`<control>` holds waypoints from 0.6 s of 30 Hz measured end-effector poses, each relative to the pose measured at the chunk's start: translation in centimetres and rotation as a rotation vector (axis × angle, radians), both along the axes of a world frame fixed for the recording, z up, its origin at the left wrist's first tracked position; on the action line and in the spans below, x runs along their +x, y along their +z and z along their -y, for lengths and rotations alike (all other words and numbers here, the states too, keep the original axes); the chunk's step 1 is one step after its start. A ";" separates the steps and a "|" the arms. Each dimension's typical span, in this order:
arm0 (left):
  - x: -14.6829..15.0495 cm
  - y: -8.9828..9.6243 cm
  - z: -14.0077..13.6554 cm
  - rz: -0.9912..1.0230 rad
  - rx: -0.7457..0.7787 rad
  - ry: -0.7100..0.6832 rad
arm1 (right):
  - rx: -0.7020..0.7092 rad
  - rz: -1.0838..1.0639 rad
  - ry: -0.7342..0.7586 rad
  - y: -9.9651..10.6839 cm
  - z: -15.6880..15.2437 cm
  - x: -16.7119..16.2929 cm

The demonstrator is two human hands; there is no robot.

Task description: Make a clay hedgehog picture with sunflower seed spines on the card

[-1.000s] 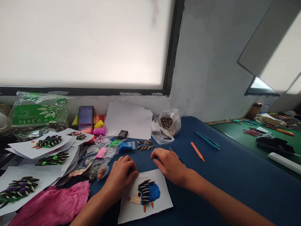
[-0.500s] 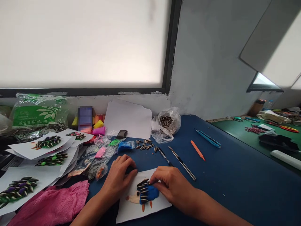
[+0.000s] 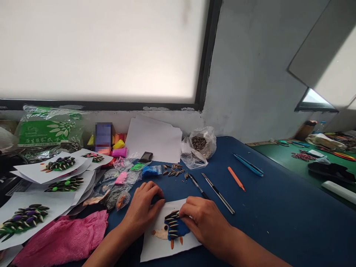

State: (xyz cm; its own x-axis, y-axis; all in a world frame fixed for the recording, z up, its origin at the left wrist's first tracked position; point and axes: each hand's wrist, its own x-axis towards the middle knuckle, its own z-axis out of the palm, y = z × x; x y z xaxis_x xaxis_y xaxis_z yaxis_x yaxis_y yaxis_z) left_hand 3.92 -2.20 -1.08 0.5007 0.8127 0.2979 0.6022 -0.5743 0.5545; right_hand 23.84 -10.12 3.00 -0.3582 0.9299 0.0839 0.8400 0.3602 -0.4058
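A white sheet of paper (image 3: pixel 152 250) lies before me with a clay hedgehog (image 3: pixel 174 228) on it, its body blue, its snout beige, its feet orange. Rows of striped sunflower seeds (image 3: pixel 172 225) stick in the front of the blue body. My right hand (image 3: pixel 204 218) pinches at the upper part of the body, beside the top seeds; a seed's tip shows at its fingertips, the rest hidden. At the paper's upper left corner rests my left hand (image 3: pixel 144 204), fingers curled and thumb on the paper's edge. What lies dark under its fingers I cannot make out.
Loose seeds (image 3: pixel 174 170) and a seed bag (image 3: pixel 201 142) are beyond the paper. A pen (image 3: pixel 198 185), a craft knife (image 3: pixel 218 193), an orange marker (image 3: pixel 236 179) and blue tweezers (image 3: pixel 248 165) lie right. Finished hedgehog pictures (image 3: pixel 27 218), a pink cloth (image 3: pixel 63 237) and clay packets (image 3: pixel 121 178) fill the left.
The whole view has shifted slightly. My right hand stays pinched at the hedgehog's upper body, its fingertips a little closer to the seed rows. My left hand keeps its place at the paper's corner.
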 end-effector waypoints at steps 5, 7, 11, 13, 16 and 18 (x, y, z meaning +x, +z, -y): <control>0.0 0.0 0.0 0.000 -0.006 -0.001 | -0.013 0.032 -0.018 0.1 0.0 -0.1; 0.0 0.0 0.0 -0.004 -0.011 -0.008 | -0.010 0.044 -0.012 0.1 0.0 -0.2; 0.0 0.2 0.0 -0.015 -0.020 -0.010 | 0.012 0.072 0.013 -0.3 -0.2 -0.2; 0.0 0.3 0.1 -0.017 -0.019 -0.006 | 0.027 0.091 0.018 -0.6 -0.2 -0.3; 0.1 0.3 0.1 -0.017 -0.015 0.000 | 0.036 0.132 0.013 -0.7 -0.4 -0.4; 0.1 0.2 0.1 -0.013 -0.010 0.001 | 0.032 0.156 0.012 -0.7 -0.5 -0.5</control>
